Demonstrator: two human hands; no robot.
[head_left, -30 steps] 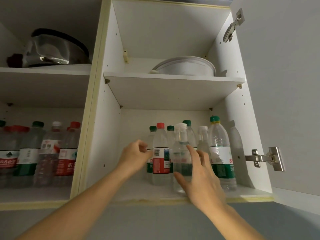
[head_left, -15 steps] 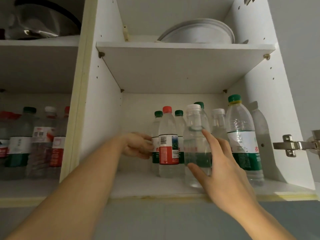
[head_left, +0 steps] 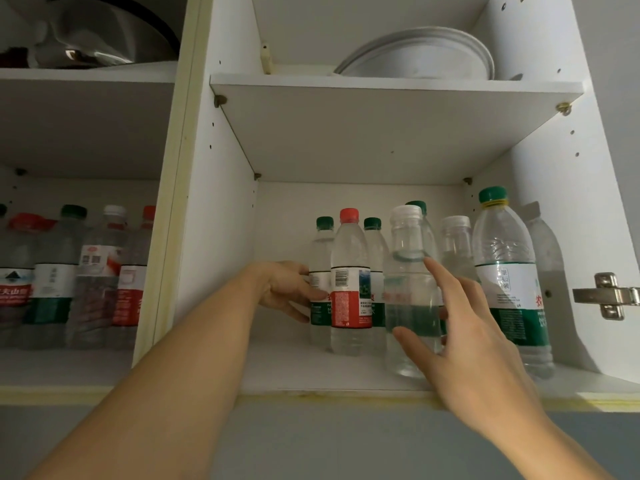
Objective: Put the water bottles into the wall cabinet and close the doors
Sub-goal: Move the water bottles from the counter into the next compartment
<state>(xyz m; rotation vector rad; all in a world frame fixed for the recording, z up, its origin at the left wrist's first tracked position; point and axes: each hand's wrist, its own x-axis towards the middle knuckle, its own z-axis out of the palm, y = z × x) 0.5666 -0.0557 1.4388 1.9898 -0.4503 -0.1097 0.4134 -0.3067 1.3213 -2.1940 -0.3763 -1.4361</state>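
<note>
Head view: the water bottles stand grouped on the lower shelf (head_left: 284, 372) of the right-hand compartment of the wall cabinet (head_left: 214, 202). The left hand (head_left: 289, 289) holds a green-capped bottle (head_left: 320, 271) at the left edge of the group, fingers curled round its label. The right hand (head_left: 460, 337) is spread wide, thumb and forefinger on either side of the clear white-capped bottle (head_left: 407, 271) at the front; whether they press it or only touch it cannot be told.

The step in hand appears to be packing the bottles back from the shelf edge. For a good result, each bottle should be pushed low on its body, not at the neck, so that it slides upright. The red-capped bottle (head_left: 349, 271) stands between the two hands and could tip if either neighbour is shoved sideways. The front row must sit behind the shelf lip before the doors are swung shut; the hinge (head_left: 606, 296) at right shows that door open.
</note>
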